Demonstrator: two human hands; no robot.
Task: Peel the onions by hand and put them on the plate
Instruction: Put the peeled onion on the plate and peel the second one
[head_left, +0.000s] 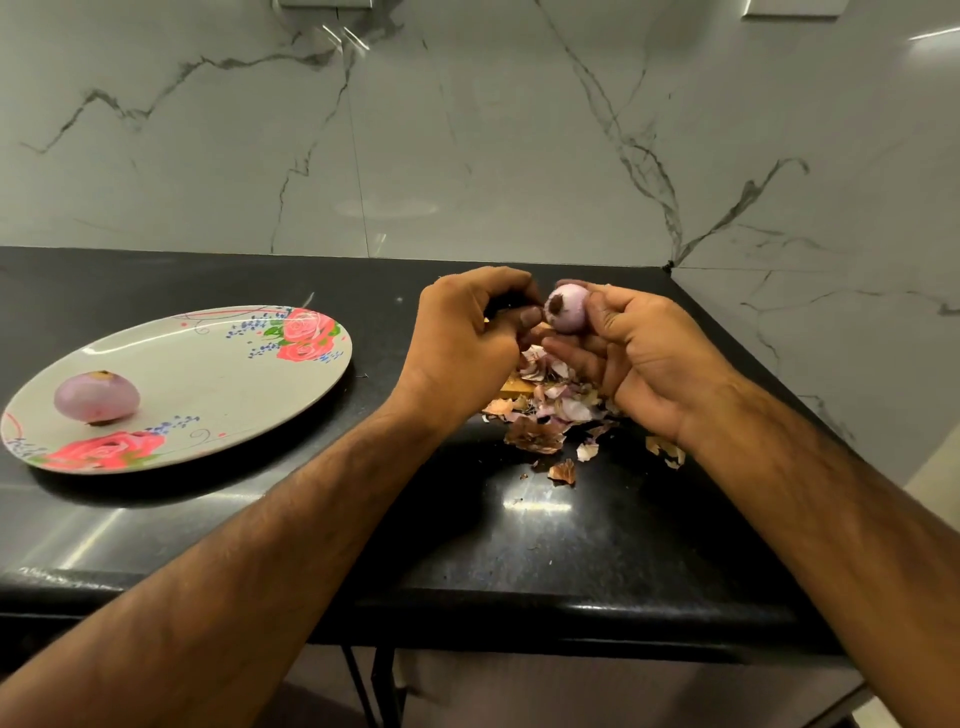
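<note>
The right hand (639, 353) grips the peeled onion (567, 307), root end facing the left hand (467, 332), whose fingers pinch just beside it; the plate (218, 395) lies well left of both.

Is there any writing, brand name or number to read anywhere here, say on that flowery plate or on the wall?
None can be read.
The plate bears only printed roses, blue sprigs and thin curls; a small scribble near its left rim is too blurred to tell whether it is lettering.
The marble wall shows only grey veins.
The black counter carries no label.
</note>
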